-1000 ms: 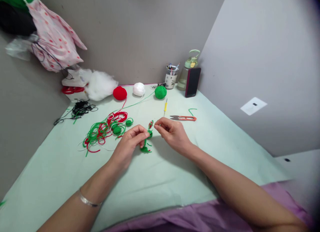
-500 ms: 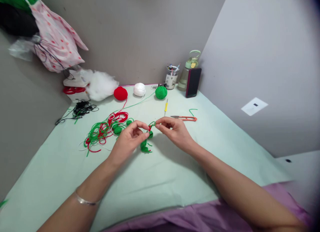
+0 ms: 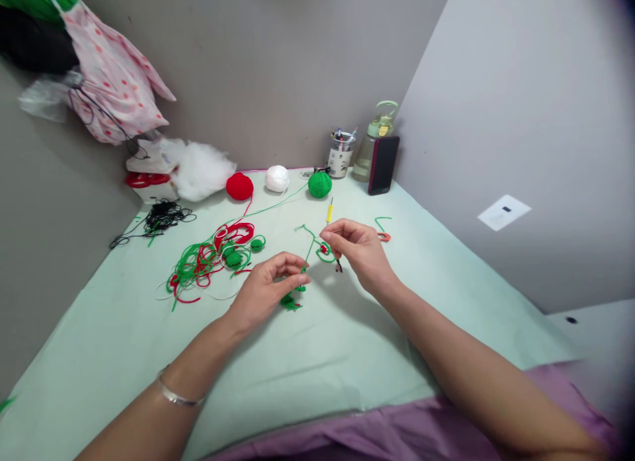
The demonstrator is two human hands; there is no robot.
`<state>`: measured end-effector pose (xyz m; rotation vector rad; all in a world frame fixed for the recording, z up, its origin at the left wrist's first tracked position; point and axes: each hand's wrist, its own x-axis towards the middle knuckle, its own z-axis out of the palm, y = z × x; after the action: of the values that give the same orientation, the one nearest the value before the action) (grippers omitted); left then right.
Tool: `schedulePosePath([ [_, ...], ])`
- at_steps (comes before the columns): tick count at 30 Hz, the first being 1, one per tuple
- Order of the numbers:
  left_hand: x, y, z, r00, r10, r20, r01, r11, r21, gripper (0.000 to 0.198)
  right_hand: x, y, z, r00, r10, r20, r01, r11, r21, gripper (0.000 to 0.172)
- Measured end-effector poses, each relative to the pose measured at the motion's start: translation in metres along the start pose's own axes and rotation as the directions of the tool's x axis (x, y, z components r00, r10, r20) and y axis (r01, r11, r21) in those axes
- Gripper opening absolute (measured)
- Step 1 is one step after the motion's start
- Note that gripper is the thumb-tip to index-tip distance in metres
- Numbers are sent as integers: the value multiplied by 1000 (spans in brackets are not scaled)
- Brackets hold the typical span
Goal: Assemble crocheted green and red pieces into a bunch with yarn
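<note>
My left hand (image 3: 278, 282) pinches green yarn between thumb and fingertips. A strand of green yarn (image 3: 308, 249) runs up from it toward my right hand. Just below the left fingertips lies a small dark-green crocheted piece (image 3: 288, 302) with a bit of red at its edge. My right hand (image 3: 354, 246) is closed in a pinch on the yarn, above a curled green loop with a small red piece (image 3: 324, 249) beside it. Something small and dark (image 3: 338, 266) shows under the right fingers; its kind is unclear.
Tangled red, green and white yarn (image 3: 198, 266) lies left, with small green balls (image 3: 233, 258). Yarn balls in red (image 3: 239, 186), white (image 3: 276, 178) and green (image 3: 320, 184) stand behind. A yellow-handled crochet hook (image 3: 329, 213) and orange snips (image 3: 384, 237) lie near my right hand.
My hands have moved apart, the left down slightly and the right up and to the right. A green strand now stretches between them, and the right hand covers most of the snips.
</note>
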<state>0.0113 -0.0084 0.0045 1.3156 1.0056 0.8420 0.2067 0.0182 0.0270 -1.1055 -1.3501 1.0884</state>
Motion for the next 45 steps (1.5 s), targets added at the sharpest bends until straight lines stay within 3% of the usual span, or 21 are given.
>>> schedulePosePath([
  [9,-1,-3,-3,999,3,38,-4,999,33,19,7,4,-8,982,1,-189,18,995,98,17],
  [13,-1,-3,-1,1000,21,21,-23,995,93,19,8,4,-8,976,-8,-219,35,992,122,17],
  [15,-2,-1,-1,996,79,-46,-73,991,108,23,4,0,-5,989,-11,-150,22,997,74,17],
  [19,-5,4,1,960,234,-156,-224,971,78,49,-10,-7,4,989,-55,137,67,994,-85,16],
  [21,-7,6,2,944,298,-141,-271,945,183,41,-17,-9,8,967,-112,227,151,976,-160,13],
  [23,-8,6,3,938,338,-73,-295,893,338,21,-20,-11,9,955,-149,258,202,960,-195,11],
  [28,-8,3,5,939,337,74,-333,830,447,33,-15,-10,4,963,-132,235,143,989,-31,11],
  [34,-5,0,1,900,414,138,-413,708,573,26,-9,-10,-1,943,26,331,-131,944,302,22],
  [37,-3,-1,-4,892,445,76,-396,690,606,24,-7,-15,-5,943,63,328,-193,904,382,27],
  [41,-1,-4,-11,888,451,-94,-304,727,615,21,-3,-22,-12,971,75,227,-169,887,431,28],
  [45,1,-7,-13,939,323,-118,-158,710,687,17,0,-21,-14,988,94,120,-134,910,391,25],
])
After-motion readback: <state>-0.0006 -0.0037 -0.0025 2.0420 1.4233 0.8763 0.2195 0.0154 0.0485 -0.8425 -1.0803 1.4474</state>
